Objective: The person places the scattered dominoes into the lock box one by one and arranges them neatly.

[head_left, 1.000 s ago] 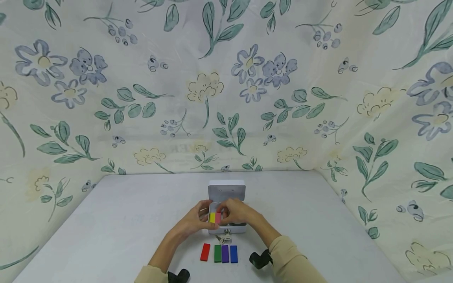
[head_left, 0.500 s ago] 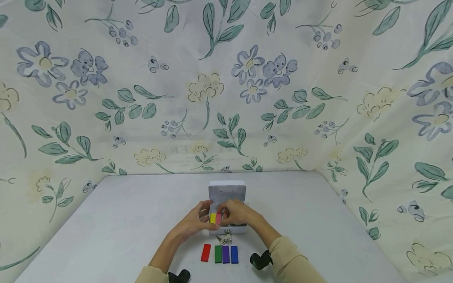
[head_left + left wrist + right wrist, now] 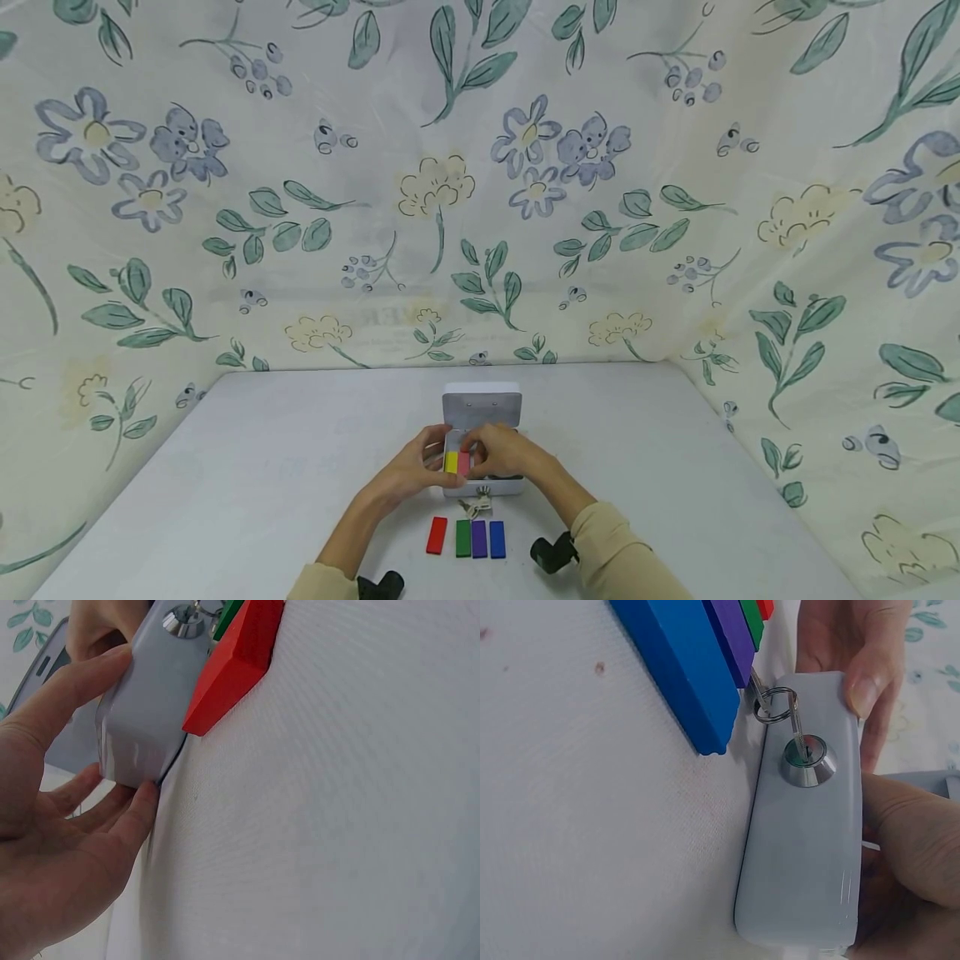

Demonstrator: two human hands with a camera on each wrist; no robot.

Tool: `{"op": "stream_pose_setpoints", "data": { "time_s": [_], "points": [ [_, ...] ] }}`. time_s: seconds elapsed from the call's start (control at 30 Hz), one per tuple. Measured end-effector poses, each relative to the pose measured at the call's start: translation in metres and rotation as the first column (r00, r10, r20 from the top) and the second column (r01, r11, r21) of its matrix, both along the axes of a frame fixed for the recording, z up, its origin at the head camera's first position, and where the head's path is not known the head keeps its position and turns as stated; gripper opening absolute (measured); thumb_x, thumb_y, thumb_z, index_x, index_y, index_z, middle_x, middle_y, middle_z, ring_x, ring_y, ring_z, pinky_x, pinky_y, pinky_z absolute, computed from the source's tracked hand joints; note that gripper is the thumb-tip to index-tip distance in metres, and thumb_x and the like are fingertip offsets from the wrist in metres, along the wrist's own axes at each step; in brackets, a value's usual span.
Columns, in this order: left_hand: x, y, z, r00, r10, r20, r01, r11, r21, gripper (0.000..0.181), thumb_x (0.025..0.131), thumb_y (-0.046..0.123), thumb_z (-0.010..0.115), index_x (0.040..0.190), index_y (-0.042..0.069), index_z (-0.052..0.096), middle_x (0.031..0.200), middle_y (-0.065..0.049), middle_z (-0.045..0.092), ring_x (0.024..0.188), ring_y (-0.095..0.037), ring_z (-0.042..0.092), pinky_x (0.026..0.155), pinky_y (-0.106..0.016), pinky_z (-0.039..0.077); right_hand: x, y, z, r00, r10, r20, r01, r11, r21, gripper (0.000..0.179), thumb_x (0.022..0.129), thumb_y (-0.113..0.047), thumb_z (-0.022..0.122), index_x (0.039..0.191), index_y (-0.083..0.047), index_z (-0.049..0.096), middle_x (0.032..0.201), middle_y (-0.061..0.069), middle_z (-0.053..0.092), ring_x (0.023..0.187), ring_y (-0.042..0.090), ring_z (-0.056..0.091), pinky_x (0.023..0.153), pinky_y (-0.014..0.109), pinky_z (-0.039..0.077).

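Note:
A small grey metal cash box [image 3: 483, 489] stands on the table with its lid [image 3: 482, 408] raised. My left hand [image 3: 412, 463] holds the box's left end, thumb on the front rim and fingers against the side, as the left wrist view shows. Inside, a yellow block [image 3: 451, 462] and a pink block [image 3: 463, 463] stand side by side. My right hand [image 3: 504, 450] reaches into the box with curled fingers at the pink block and appears to pinch it; the box wall hides its fingertips in the right wrist view. A key sits in the front lock [image 3: 808, 761].
Keys [image 3: 476, 505] hang on a ring from the lock. In front of the box lie a red block [image 3: 437, 535], a green block [image 3: 462, 538], a purple block [image 3: 478, 538] and a blue block [image 3: 497, 539]. Floral cloth [image 3: 480, 208] surrounds the white table [image 3: 300, 450].

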State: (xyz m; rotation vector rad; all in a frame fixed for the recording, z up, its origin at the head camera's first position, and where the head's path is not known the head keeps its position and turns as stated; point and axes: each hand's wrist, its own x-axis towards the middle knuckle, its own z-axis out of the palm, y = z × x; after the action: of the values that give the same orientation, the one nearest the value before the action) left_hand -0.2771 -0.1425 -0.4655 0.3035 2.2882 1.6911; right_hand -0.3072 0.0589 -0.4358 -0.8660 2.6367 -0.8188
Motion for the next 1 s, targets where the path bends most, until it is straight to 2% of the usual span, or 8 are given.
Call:
{"op": "stream_pose_setpoints", "data": {
  "time_s": [0.73,1.0],
  "points": [
    [-0.0005,0.0005,-0.0005,1.0,0.004,0.001,-0.004,1.0,-0.012,0.095,0.074,0.022,0.085,0.151,0.014,0.03,0.159,-0.02,0.027,0.144,-0.047,0.031,0.113,-0.059,0.036,0.0008,0.0014,-0.0019,0.999,0.003,-0.042,-0.003,1.0,0.013,0.033,0.083,-0.015,0.079,0.114,-0.007,0.07,0.067,-0.005,0.058,0.059,0.003,0.048,0.053,0.012,0.043],
    [-0.001,0.0005,0.0001,1.0,-0.003,-0.003,0.003,1.0,-0.001,0.095,0.074,0.02,0.085,0.151,0.011,0.029,0.159,-0.022,0.027,0.144,-0.047,0.03,0.115,-0.057,0.034,-0.0008,0.0034,-0.0022,0.999,0.022,-0.04,-0.022,1.0,-0.016,0.035,0.082,-0.014,0.079,0.114,-0.005,0.07,0.069,-0.005,0.059,0.06,0.003,0.049,0.055,0.012,0.044]
  ]
}}
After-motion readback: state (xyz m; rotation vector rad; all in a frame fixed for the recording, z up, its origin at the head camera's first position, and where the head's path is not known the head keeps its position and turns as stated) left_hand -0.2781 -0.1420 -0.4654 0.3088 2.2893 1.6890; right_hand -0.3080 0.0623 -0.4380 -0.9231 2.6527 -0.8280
